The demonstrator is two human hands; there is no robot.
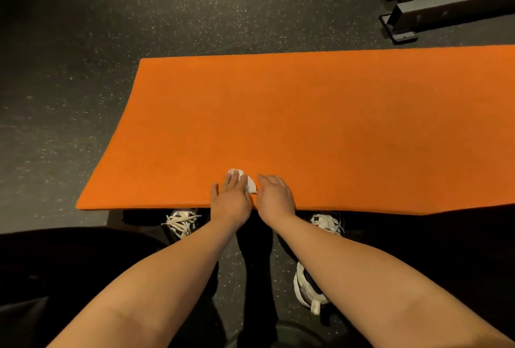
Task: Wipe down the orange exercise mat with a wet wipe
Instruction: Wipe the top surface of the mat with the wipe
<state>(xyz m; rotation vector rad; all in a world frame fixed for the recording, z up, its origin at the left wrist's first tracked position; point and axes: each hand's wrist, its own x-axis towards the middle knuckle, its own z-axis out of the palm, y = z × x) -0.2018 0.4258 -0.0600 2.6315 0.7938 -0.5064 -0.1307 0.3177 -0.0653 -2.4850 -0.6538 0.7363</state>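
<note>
Wipe looks limp, bunch-prone: left hand pins it under flat fingers, right hand rests straight-fingered beside on soft mat.

Orange mat, white wipe, dark floor flecked pale, white-and-navy shoes

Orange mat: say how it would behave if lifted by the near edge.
The orange mat lies flat with a thin, slightly wavy near edge, so it would probably flop. Its matte surface on the speckled floor likely grips rather than slides.
</note>
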